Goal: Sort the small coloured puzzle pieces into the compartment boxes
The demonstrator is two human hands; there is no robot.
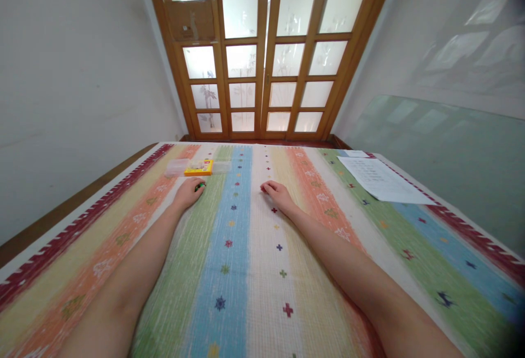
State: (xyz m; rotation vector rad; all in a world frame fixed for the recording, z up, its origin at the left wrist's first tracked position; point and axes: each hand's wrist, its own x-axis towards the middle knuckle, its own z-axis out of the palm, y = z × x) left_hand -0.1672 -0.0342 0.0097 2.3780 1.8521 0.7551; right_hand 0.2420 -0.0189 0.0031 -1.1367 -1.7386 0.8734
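Observation:
My left hand (190,191) rests on the tablecloth, its fingers closed around a small shiny green and dark object (199,186). Most of that object is hidden by the fingers, so its kind does not show. Just beyond the hand lies a flat yellow box (198,168) with some print on it. Clear plastic cases (177,167) sit at either side of the box. Over the white stripe, my right hand (278,193) is closed with its fingers curled in, and nothing shows between them. It is apart from the box and the cases.
A striped, patterned tablecloth (229,259) covers the table. White printed sheets (379,179) lie at the far right. A glass board (443,166) leans along the right wall. Wooden doors with glass panes (262,57) stand beyond the far table edge.

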